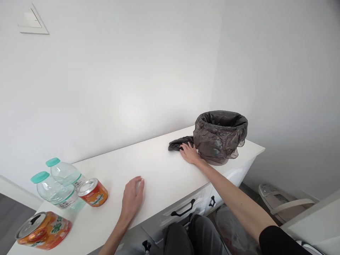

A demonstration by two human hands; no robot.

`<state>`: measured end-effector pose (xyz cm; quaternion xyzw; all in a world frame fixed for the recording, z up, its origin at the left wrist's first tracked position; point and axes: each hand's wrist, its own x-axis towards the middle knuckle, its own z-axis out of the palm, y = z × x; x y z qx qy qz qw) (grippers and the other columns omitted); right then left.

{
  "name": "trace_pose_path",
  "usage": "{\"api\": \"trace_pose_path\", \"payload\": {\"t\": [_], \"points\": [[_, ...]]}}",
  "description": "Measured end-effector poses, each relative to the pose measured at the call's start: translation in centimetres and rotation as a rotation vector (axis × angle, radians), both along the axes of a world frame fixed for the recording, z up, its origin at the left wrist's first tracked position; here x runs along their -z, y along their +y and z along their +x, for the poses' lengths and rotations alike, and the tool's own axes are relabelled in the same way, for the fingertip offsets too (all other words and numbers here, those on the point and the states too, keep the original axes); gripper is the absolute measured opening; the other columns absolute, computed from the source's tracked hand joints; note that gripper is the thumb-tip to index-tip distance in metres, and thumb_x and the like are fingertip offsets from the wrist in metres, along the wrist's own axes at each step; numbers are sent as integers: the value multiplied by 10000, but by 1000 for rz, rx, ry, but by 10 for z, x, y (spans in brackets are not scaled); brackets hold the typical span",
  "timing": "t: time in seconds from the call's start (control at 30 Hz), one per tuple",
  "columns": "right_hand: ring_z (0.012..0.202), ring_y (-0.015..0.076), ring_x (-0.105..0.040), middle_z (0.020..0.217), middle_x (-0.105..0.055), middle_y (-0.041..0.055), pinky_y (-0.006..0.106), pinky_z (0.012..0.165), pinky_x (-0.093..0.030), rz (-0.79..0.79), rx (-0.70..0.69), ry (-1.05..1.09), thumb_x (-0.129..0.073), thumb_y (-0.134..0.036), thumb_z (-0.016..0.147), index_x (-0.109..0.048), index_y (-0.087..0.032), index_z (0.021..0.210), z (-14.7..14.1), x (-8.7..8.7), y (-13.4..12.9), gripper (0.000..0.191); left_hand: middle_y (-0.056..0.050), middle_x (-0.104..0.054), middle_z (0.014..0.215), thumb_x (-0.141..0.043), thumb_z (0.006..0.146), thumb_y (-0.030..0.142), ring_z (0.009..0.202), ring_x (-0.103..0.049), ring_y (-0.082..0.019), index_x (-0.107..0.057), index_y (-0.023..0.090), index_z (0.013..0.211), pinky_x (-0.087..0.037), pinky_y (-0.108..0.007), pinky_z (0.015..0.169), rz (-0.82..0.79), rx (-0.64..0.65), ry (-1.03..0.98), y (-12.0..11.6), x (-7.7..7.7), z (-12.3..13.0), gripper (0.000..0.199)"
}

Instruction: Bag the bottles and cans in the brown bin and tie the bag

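My right hand reaches across the white cabinet top, fingers spread, with the fingertips lying on a crumpled black plastic bag. Just to its right stands a trash bin lined with a black bag, the liner folded down over the rim. My left hand rests on the cabinet top, loosely curved, a gap between thumb and fingers and nothing in it. Left of that hand are a small orange can, a larger orange drink can and two clear bottles with teal caps, a nearer one and a farther one.
The white cabinet top runs along a white wall, its drawers with black handles facing me. My knees are against the front. At the lower right, a beige appliance with a handle sits on the floor near a clear plastic bag.
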<state>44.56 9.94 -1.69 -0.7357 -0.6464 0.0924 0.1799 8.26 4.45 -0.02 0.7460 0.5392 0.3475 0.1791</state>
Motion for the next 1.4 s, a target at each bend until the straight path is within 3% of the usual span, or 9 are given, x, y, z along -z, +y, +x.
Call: {"api": "trace_pose_path", "payload": {"t": [0.17,0.3,0.53,0.67,0.87,1.0,1.17,1.27,1.4], "points": [[1616,319,50,1755,-165,72,593,1212,-266,28,65,19,-157,-388,1079,-453,-197,1517,7,12,9,562,-111,-710,1284,-459,998,571,1227,-637,-315,-674,236,1115,-510,-524,1048,38,40,28,0,1,-1,415],[1616,319,70,1777,-20,44,586,1199,-292,68,90,-22,-183,-426,1073,-343,-235,1610,5,25,3,591,-89,-712,1276,-471,990,565,1227,-630,-315,-688,244,1017,-491,-528,1067,70,50,74,3,5,-1,389],[1629,293,28,1775,-47,59,523,1291,-18,114,-6,-91,-225,-457,1072,-264,-211,1667,-12,35,-42,645,-80,-716,1284,-479,966,554,1225,-635,-303,-684,245,1012,-473,-509,1092,94,64,125,-2,7,-1,373],[1633,268,25,1771,-69,67,482,1298,26,18,-83,-54,-206,-508,1082,-242,-201,1676,-22,25,-83,670,-76,-696,1352,-500,944,536,1279,-615,-306,-693,246,1040,-497,-483,1062,84,94,139,-10,6,-1,362],[1630,258,-91,1750,-182,101,457,1311,-37,-22,-187,-11,-212,-505,1098,-322,-168,1651,-30,6,-156,657,-86,-645,1452,-492,941,546,1285,-624,-291,-688,239,1141,-561,-406,929,56,182,178,-23,6,-4,415],[1580,262,-289,1688,-351,148,454,1295,-213,123,-309,94,-329,-441,1087,-432,-141,1587,-34,-11,-219,591,-92,-625,1480,-489,938,552,1277,-631,-286,-678,230,1186,-573,-389,891,59,220,198,-29,6,-10,448],[1212,251,-654,1318,-702,101,417,1072,-512,219,-554,318,-531,-441,1039,-681,-252,1313,-49,-38,-308,365,-73,-647,1457,-508,935,551,1270,-640,-295,-686,253,1173,-572,-424,939,90,217,201,-34,6,-15,421],[1076,205,-695,1209,-723,69,321,974,-543,114,-745,346,-623,-461,1000,-748,-264,1181,-69,-41,-355,296,-69,-670,1423,-518,932,546,1262,-647,-295,-695,256,1156,-572,-434,961,120,221,192,-34,7,-15,407],[1092,165,-702,1381,-642,30,264,953,-515,22,-910,261,-609,-462,1017,-759,-310,1173,-100,-31,-391,264,-67,-685,1396,-520,930,559,1256,-653,-296,-700,259,1147,-572,-436,974,149,226,189,-32,9,-15,411]]}}
